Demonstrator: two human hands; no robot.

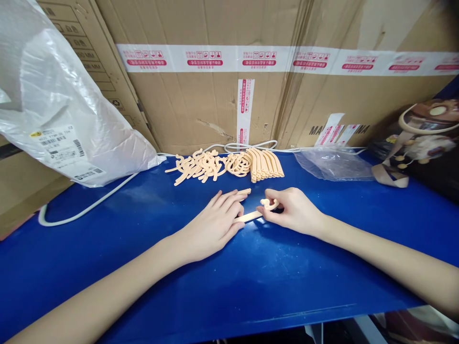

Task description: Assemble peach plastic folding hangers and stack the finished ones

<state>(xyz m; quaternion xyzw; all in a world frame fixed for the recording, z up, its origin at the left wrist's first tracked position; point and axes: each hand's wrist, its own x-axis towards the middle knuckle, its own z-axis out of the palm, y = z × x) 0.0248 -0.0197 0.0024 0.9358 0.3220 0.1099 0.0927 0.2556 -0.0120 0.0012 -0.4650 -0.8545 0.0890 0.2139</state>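
Note:
My left hand (217,222) lies low over the blue table, its thumb and forefinger closed around a long cream plastic strip (251,216). Beyond its other fingers sticks out the end of a second cream strip (245,192); whether the two strips are joined is hidden under the hand. My right hand (292,208) pinches a small cream plastic hook (273,205) between thumb and fingers, right at the strip's right end. The pieces resemble parts of a folding clothes hanger. I cannot tell whether hook and strip are locked together.
Behind my hands lie a heap of loose cream hooks and short pieces (201,165), curved pieces (238,164) and a row of curved strips (265,165). A white plastic bag (71,114) stands left, a clear bag (333,165) right. A white cable (89,205) crosses the table (251,286) before cardboard boxes (201,105).

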